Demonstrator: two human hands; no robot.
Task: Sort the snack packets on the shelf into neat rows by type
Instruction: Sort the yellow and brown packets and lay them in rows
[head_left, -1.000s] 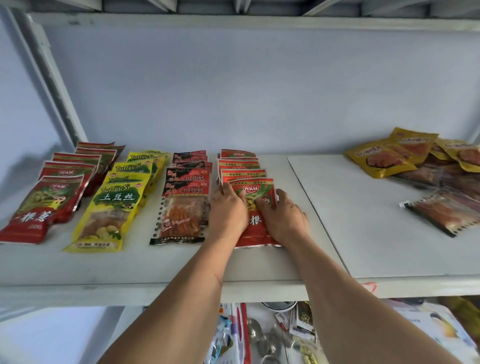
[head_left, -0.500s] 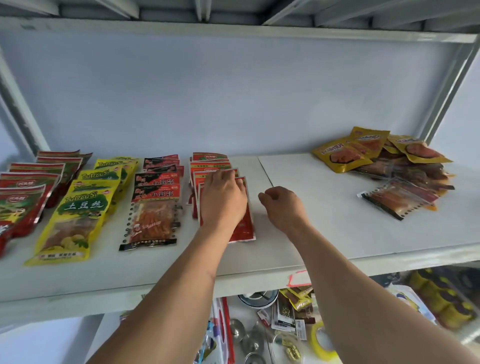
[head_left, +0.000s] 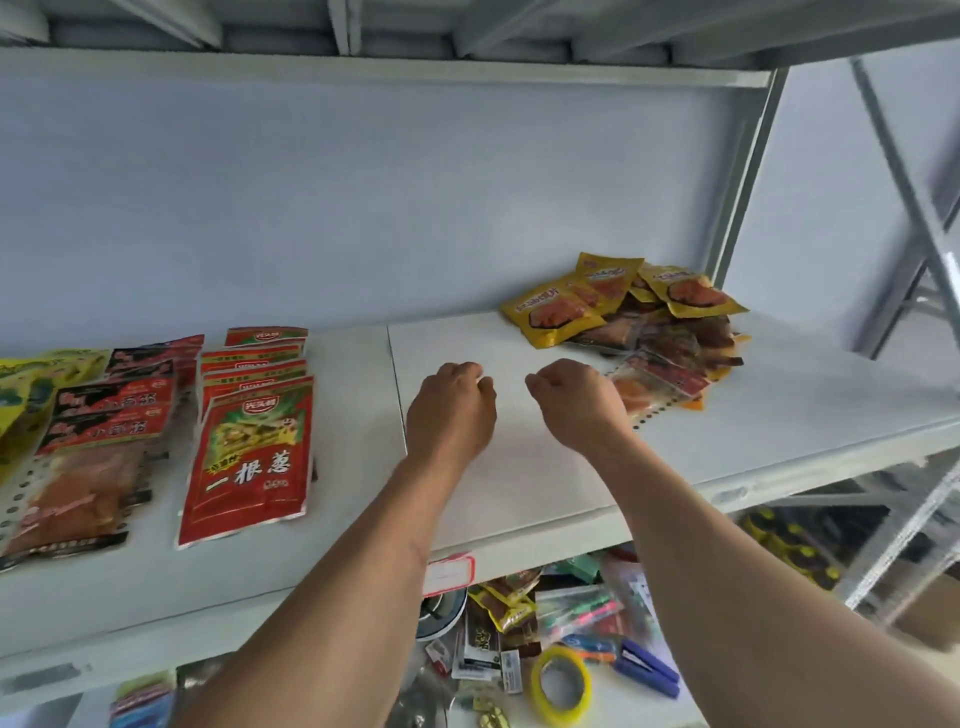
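Both hands are now lifting off the red packet row (head_left: 254, 415) and travelling right along the shelf (head_left: 519, 493) toward the unsorted pile (head_left: 639, 322). Left of that pile, sorting is looking largely done: the red row is lying in an overlapped line, with a black-and-red row (head_left: 109, 415) further left and a yellow-green row (head_left: 21, 395) beyond it, cut off by the frame edge. The pile itself, yellow and clear packets heaped together, is still waiting. The left hand (head_left: 451, 410) and the right hand (head_left: 576, 402), just left of the pile, are hanging loosely curled, gripping nothing. Lower packets in the pile are staying hidden.
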